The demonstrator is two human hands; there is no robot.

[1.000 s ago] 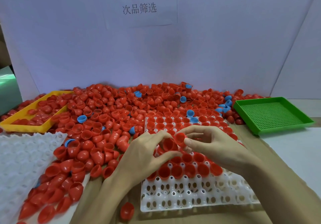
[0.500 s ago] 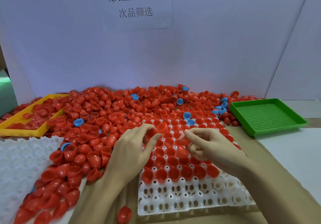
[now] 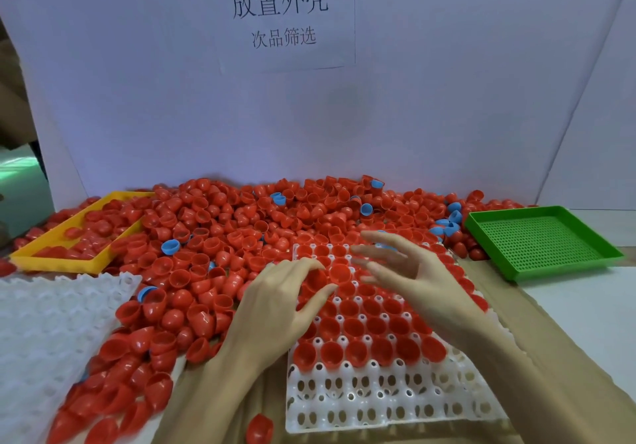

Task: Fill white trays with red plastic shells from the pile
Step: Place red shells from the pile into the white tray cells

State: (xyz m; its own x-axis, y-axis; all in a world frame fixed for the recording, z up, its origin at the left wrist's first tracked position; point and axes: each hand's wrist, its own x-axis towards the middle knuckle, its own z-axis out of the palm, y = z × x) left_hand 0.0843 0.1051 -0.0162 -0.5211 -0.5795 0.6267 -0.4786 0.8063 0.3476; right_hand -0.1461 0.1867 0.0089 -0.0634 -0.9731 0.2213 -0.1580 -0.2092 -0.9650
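Shells (image 3: 347, 319) occupy most wells of the centre white tray (image 3: 378, 402), mouths upward; its two nearest rows stand unfilled. The supply pile (image 3: 213, 237) lies behind and to the left of that tray, on the tabletop (image 3: 568, 309), with blue caps (image 3: 170, 247) scattered through it. A second white tray (image 3: 44, 323) waits at the left, unfilled.

Left hand (image 3: 278, 302) rests over the filled rows, fingers (image 3: 309, 264) curled round a red shell (image 3: 315, 280). Right hand (image 3: 406, 271) hovers over the far rows, fingers spread and released, holding nothing that can be seen.

Recommendations, as judgement: seat each shell mouth-up, pressed level into its well; work row by row toward the near edge so no well is missed; reject blue caps when drawing from the pile; avoid dragging the wrists across seated shells, which look light and easily tipped. One stray shell (image 3: 260, 430) lies loose before the tray.
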